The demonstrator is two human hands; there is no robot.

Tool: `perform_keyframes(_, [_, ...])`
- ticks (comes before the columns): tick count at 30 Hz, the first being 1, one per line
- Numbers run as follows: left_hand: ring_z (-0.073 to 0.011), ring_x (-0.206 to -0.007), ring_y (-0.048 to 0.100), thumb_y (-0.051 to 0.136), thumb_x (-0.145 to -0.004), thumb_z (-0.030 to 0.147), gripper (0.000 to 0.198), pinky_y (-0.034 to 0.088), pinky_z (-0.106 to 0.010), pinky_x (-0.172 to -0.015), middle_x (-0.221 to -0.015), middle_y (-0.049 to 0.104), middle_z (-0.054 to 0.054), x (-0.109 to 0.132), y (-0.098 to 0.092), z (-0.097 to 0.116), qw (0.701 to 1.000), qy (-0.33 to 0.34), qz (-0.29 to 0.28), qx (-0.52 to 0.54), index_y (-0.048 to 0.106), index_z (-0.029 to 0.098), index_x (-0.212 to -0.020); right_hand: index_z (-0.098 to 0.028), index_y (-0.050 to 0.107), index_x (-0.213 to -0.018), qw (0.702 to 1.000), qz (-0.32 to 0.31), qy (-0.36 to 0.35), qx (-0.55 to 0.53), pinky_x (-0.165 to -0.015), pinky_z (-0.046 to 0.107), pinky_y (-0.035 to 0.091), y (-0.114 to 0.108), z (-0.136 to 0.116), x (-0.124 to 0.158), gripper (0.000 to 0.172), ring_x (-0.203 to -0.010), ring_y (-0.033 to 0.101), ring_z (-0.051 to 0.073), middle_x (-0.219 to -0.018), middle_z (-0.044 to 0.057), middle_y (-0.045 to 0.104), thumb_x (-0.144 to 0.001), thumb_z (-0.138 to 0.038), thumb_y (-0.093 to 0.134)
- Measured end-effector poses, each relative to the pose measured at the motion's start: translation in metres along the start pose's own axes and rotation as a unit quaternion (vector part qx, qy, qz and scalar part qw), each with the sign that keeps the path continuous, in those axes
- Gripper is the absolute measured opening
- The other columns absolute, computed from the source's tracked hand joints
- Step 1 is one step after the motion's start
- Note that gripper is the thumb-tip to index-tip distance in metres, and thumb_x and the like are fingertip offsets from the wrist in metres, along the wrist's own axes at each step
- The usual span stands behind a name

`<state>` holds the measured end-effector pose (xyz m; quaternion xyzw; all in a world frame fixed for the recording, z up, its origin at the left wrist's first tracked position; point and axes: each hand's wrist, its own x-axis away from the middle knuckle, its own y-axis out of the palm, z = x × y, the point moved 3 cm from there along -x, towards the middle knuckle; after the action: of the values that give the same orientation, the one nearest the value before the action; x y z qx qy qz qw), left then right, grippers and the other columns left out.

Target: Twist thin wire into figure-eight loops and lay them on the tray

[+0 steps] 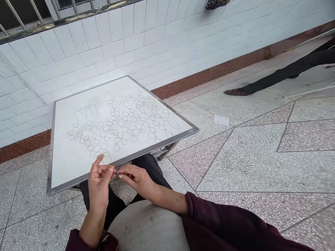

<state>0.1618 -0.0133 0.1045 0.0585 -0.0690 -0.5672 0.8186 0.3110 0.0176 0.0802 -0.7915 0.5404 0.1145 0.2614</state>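
My left hand (99,183) and my right hand (137,179) meet just in front of the near edge of a small white table (69,168). Both pinch a thin wire piece (115,170) between their fingertips; it is too fine to make out in detail. One left fingertip carries a tan plaster. Spread over the tabletop lie several thin wire loops (120,121), shaped like rings and figure-eights, in loose rows. My dark trousers show under the table and maroon sleeves cover both forearms.
A white tiled wall with a red-brown base strip stands behind the table. Speckled floor tiles surround it. Another person's leg in dark trousers and a shoe (236,92) stretches in at the right. A white scrap (221,120) lies on the floor.
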Motion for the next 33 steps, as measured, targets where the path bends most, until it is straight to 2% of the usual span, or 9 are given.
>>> perform_keyframes(3, [-0.0125,-0.077,0.064,0.076,-0.08,0.032,0.058,0.053,-0.028,-0.081,-0.081,0.067,0.002,0.0,0.001,-0.005,1.0,-0.001,-0.016,-0.004,0.056,0.025,-0.134,-0.022,0.068,-0.099,1.0,0.001,-0.001,-0.004,-0.071,0.029,0.055,-0.001,-0.001,-0.001,0.011,-0.078,0.066,0.016,-0.084,0.003,0.071,-0.096,-0.026,0.059])
perform_keyframes(6, [-0.0129,-0.08,0.065,0.076,-0.08,0.03,0.056,0.052,-0.029,-0.086,-0.081,0.066,0.002,0.0,0.002,-0.008,1.0,0.011,-0.009,0.001,0.057,0.025,-0.132,-0.022,0.069,-0.097,1.0,-0.006,-0.007,-0.001,-0.074,0.03,0.055,-0.002,-0.002,-0.002,0.01,-0.079,0.066,0.016,-0.084,0.003,0.071,-0.096,-0.026,0.06])
perform_keyframes(13, [-0.012,-0.075,0.065,0.079,-0.077,0.026,0.061,0.052,-0.027,-0.08,-0.076,0.065,0.003,-0.001,0.004,-0.01,0.999,0.016,0.014,0.05,0.056,0.024,-0.134,-0.022,0.07,-0.105,0.999,-0.029,0.006,-0.04,-0.082,0.032,0.055,-0.001,-0.002,-0.001,0.016,-0.089,0.068,0.017,-0.094,0.004,0.074,-0.099,-0.027,0.056])
perform_keyframes(16, [-0.0113,-0.073,0.064,0.081,-0.075,0.025,0.063,0.052,-0.025,-0.075,-0.074,0.065,0.004,-0.002,0.004,-0.01,0.996,-0.02,0.011,0.091,0.057,0.024,-0.134,-0.022,0.07,-0.104,0.994,-0.039,0.054,-0.088,-0.075,0.029,0.055,0.001,0.002,-0.001,0.021,-0.082,0.066,0.016,-0.094,0.005,0.073,-0.1,-0.033,0.054])
perform_keyframes(19, [-0.011,-0.074,0.064,0.082,-0.074,0.025,0.057,0.05,-0.023,-0.072,-0.076,0.066,0.002,-0.003,0.005,-0.012,0.99,-0.057,-0.001,0.126,0.062,0.022,-0.128,-0.021,0.072,-0.102,0.985,-0.044,0.107,-0.129,-0.062,0.025,0.052,0.003,0.006,-0.001,0.026,-0.066,0.059,0.012,-0.083,0.003,0.069,-0.099,-0.04,0.054])
perform_keyframes(21, [-0.0106,-0.075,0.064,0.082,-0.074,0.025,0.051,0.05,-0.023,-0.072,-0.076,0.065,0.002,-0.003,0.006,-0.013,0.988,-0.069,-0.005,0.136,0.067,0.022,-0.122,-0.02,0.072,-0.101,0.981,-0.041,0.12,-0.145,-0.058,0.024,0.05,0.004,0.008,0.0,0.028,-0.063,0.056,0.012,-0.081,0.002,0.067,-0.099,-0.042,0.054])
perform_keyframes(26, [-0.01,-0.074,0.062,0.082,-0.073,0.026,0.042,0.05,-0.023,-0.074,-0.074,0.063,0.002,-0.003,0.007,-0.016,0.989,-0.063,-0.002,0.131,0.072,0.021,-0.114,-0.022,0.074,-0.101,0.985,-0.031,0.093,-0.143,-0.063,0.026,0.052,0.004,0.01,-0.001,0.027,-0.073,0.063,0.014,-0.09,0.005,0.072,-0.097,-0.043,0.056])
perform_keyframes(33, [-0.0099,-0.072,0.062,0.083,-0.072,0.025,0.045,0.05,-0.025,-0.078,-0.069,0.061,0.004,-0.003,0.005,-0.016,0.991,-0.04,0.019,0.123,0.072,0.022,-0.116,-0.023,0.074,-0.104,0.994,-0.02,0.045,-0.102,-0.07,0.029,0.057,0.001,0.01,-0.002,0.026,-0.081,0.068,0.016,-0.09,0.005,0.074,-0.099,-0.04,0.055])
